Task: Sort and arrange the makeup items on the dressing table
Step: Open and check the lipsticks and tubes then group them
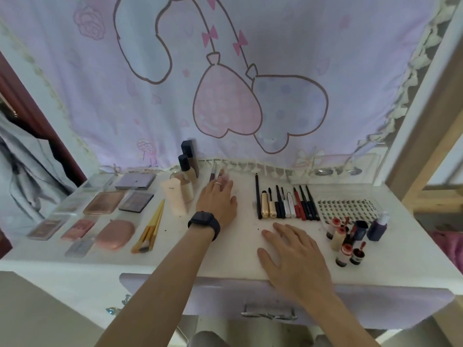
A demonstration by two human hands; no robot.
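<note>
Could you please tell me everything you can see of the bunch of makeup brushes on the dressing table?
The makeup brushes are a small bunch, three or four, with slim pale yellow handles that look like wood or bamboo. They lie flat and close together on the white dressing table. They are slanted, with handle tips toward the back and dark-bristled heads toward the front edge. The pink oval case lies just to their left. The left hand rests further right and does not touch them.
</note>
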